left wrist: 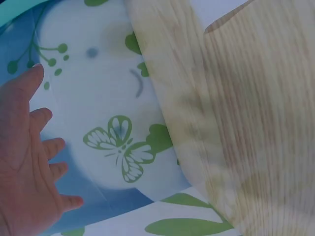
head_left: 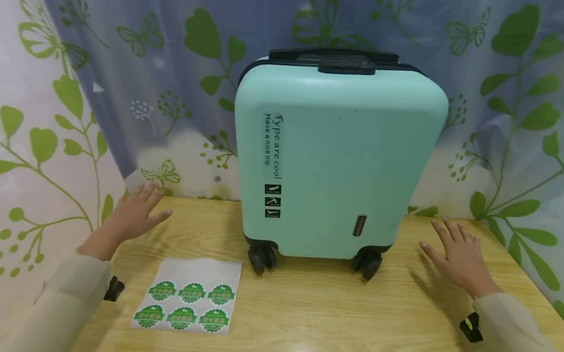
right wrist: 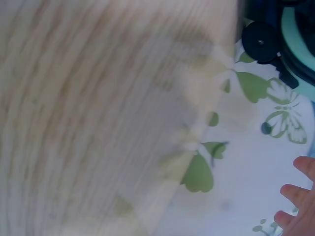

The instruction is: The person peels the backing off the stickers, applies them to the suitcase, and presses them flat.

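Note:
A mint-green hard-shell suitcase (head_left: pixel 331 163) stands upright on its black wheels at the back middle of the table. My left hand (head_left: pixel 131 215) is held over the table to the left of it, fingers spread and holding nothing. On the other side my right hand (head_left: pixel 461 257) is likewise spread and holds nothing, apart from the suitcase. A white sheet of round green stickers (head_left: pixel 192 294) lies flat in front of the left hand. In the left wrist view the left palm and fingers (left wrist: pixel 37 152) show; only fingertips (right wrist: pixel 294 194) of the right hand appear in its own wrist view.
The table (head_left: pixel 303 312) has a light wood-grain top. Right behind the suitcase hangs a curtain (head_left: pixel 171 83) printed with green leaves and butterflies, which also runs down both sides. A black handle (head_left: pixel 347 67) sits on the suitcase's top edge.

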The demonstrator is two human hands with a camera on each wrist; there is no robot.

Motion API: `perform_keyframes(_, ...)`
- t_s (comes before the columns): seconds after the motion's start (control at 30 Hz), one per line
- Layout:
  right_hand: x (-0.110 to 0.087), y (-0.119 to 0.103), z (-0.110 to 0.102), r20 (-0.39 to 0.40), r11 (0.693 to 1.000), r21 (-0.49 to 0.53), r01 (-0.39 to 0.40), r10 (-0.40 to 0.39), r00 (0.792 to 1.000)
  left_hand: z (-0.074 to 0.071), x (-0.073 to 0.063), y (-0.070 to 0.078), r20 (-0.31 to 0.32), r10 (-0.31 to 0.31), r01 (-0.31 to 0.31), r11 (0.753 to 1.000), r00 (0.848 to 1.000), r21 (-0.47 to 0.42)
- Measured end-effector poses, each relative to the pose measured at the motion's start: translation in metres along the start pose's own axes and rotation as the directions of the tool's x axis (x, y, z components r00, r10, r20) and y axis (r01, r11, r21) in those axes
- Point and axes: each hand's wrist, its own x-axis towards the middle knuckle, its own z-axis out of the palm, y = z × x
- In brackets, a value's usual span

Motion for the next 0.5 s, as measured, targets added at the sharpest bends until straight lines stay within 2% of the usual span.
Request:
perform_keyframes(0.27,-0.008,-0.015,-0.009,-0.032,0.998,0.032,0.056,-0.055,0.998,0.012,-0.007,0.001,-0.007,0.043,-0.043,0.998,0.999,-0.052)
perform_keyframes(0.5,-0.018,-0.035,-0.015,-0.067,0.99,0.067,0.125,-0.121,0.99,0.015,-0.015,0.008,-0.036,0.093,-0.095,0.994,0.995,-0.06)
